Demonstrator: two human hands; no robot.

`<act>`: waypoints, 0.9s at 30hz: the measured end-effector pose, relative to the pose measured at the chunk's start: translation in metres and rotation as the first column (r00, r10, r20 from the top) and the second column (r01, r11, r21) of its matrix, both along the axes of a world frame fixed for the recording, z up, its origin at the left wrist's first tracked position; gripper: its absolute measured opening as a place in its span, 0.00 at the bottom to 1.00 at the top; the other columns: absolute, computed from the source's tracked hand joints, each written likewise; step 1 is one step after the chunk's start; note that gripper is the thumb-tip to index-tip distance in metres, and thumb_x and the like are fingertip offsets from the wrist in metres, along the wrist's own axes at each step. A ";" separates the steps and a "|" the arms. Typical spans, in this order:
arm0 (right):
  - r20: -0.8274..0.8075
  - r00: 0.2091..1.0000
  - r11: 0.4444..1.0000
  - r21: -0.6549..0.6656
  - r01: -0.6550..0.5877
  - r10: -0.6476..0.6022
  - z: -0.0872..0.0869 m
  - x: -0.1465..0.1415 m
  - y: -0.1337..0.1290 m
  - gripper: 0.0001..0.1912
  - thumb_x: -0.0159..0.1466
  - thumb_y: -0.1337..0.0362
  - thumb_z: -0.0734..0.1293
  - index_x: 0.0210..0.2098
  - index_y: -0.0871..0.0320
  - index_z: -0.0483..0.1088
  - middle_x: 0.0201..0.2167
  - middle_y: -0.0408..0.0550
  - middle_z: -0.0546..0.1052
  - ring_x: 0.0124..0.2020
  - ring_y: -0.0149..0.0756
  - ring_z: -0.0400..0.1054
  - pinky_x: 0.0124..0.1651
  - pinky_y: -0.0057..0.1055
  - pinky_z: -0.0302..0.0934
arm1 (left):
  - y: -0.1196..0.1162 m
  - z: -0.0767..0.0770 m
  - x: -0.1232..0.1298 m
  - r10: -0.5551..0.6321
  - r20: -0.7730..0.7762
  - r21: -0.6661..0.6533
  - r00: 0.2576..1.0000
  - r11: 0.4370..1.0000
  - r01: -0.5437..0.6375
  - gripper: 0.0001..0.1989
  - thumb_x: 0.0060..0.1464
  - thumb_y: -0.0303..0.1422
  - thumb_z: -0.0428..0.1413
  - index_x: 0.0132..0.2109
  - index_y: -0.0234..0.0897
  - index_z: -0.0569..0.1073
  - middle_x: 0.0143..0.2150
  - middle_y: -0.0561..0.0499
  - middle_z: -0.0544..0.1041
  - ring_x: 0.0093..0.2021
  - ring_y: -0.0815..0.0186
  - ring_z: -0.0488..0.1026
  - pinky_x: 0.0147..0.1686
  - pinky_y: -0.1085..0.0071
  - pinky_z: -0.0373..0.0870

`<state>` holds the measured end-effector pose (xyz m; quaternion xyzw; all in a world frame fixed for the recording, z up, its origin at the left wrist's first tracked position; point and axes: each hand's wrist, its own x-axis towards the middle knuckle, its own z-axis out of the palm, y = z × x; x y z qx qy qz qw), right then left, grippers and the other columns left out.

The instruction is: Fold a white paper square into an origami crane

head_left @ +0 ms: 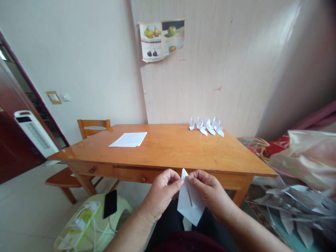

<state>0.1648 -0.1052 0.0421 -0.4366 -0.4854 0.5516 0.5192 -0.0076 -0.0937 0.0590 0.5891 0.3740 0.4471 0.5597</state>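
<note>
A folded sheet of white paper, kite-shaped with a narrow top point and a slit down its middle, is held up in front of the table's near edge. My left hand pinches its left side near the top between thumb and fingers. On the other side my right hand grips the right edge close to the same point. Both hands are closed, and some fingertips are hidden behind the paper. At the table's far right stand several folded white paper figures with upright points.
The wooden table carries a stack of printed paper at left. A green stool holds a black phone and a power strip with cables. A chair stands behind. Plastic bags and a paper pile lie right.
</note>
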 end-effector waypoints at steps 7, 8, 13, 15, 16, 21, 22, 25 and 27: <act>0.038 0.998 0.997 0.056 0.050 -0.052 -0.004 -0.001 0.001 0.19 0.61 0.47 0.71 0.31 0.57 0.68 0.22 0.39 0.68 0.22 0.28 0.58 0.24 0.26 0.51 | 0.000 -0.001 -0.002 0.048 -0.055 0.068 0.997 0.997 -0.045 0.10 0.57 0.37 0.60 0.36 0.36 0.69 0.32 0.54 0.69 0.33 0.70 0.64 0.34 0.75 0.61; 0.019 0.998 0.996 0.059 0.061 -0.062 -0.004 -0.001 0.002 0.19 0.61 0.47 0.71 0.31 0.57 0.68 0.22 0.39 0.68 0.22 0.28 0.58 0.24 0.26 0.51 | 0.000 -0.002 -0.002 0.054 -0.070 0.083 0.996 0.995 -0.048 0.10 0.57 0.37 0.60 0.36 0.36 0.69 0.32 0.54 0.69 0.33 0.70 0.64 0.34 0.75 0.62; -0.107 0.983 0.989 0.012 0.149 -0.146 -0.003 -0.002 0.003 0.18 0.59 0.48 0.73 0.31 0.56 0.70 0.22 0.39 0.69 0.22 0.29 0.57 0.25 0.26 0.51 | -0.002 -0.004 -0.003 0.096 -0.182 0.204 0.979 0.977 -0.058 0.09 0.59 0.38 0.58 0.41 0.36 0.71 0.36 0.51 0.72 0.36 0.67 0.67 0.39 0.71 0.65; -0.135 0.973 0.982 -0.014 0.186 -0.186 -0.002 -0.002 0.003 0.18 0.59 0.48 0.73 0.32 0.56 0.70 0.22 0.40 0.69 0.22 0.29 0.57 0.25 0.26 0.51 | -0.005 -0.003 -0.003 0.097 -0.232 0.291 0.968 0.956 -0.026 0.13 0.58 0.37 0.60 0.47 0.38 0.72 0.42 0.48 0.74 0.41 0.64 0.69 0.43 0.68 0.67; -0.144 0.969 0.980 -0.021 0.198 -0.199 -0.001 -0.002 0.003 0.17 0.59 0.49 0.73 0.32 0.56 0.70 0.22 0.40 0.69 0.23 0.28 0.57 0.25 0.26 0.51 | -0.007 -0.002 -0.002 0.092 -0.258 0.336 0.962 0.942 0.000 0.17 0.56 0.36 0.62 0.51 0.39 0.71 0.46 0.47 0.73 0.44 0.63 0.70 0.46 0.66 0.67; -0.142 0.968 0.976 0.023 0.215 -0.209 0.002 -0.004 0.003 0.16 0.59 0.51 0.73 0.31 0.57 0.71 0.23 0.40 0.69 0.24 0.28 0.57 0.27 0.26 0.52 | -0.015 -0.001 0.005 0.173 -0.363 0.485 0.915 0.874 0.028 0.35 0.48 0.32 0.67 0.62 0.46 0.65 0.56 0.46 0.70 0.54 0.56 0.68 0.55 0.59 0.66; -0.138 0.969 0.976 0.041 0.213 -0.206 0.002 -0.005 0.002 0.16 0.59 0.51 0.73 0.31 0.58 0.71 0.24 0.41 0.69 0.24 0.28 0.57 0.27 0.26 0.52 | -0.015 -0.002 0.006 0.201 -0.379 0.505 0.903 0.863 0.019 0.37 0.47 0.31 0.68 0.62 0.46 0.64 0.56 0.46 0.69 0.55 0.56 0.68 0.56 0.58 0.66; -0.121 0.976 0.978 0.085 0.193 -0.182 0.002 -0.006 0.002 0.16 0.59 0.51 0.73 0.30 0.57 0.71 0.24 0.41 0.70 0.25 0.29 0.57 0.28 0.26 0.53 | -0.012 -0.006 0.008 0.238 -0.401 0.531 0.885 0.848 0.012 0.40 0.46 0.26 0.66 0.64 0.47 0.62 0.56 0.46 0.70 0.56 0.55 0.68 0.57 0.56 0.65; -0.108 0.980 0.979 0.101 0.176 -0.165 0.001 -0.006 0.002 0.17 0.59 0.50 0.73 0.30 0.57 0.70 0.24 0.41 0.69 0.25 0.29 0.57 0.28 0.27 0.53 | -0.011 -0.008 0.007 0.239 -0.401 0.517 0.884 0.856 0.003 0.39 0.47 0.24 0.64 0.65 0.47 0.62 0.56 0.46 0.70 0.55 0.55 0.68 0.57 0.56 0.65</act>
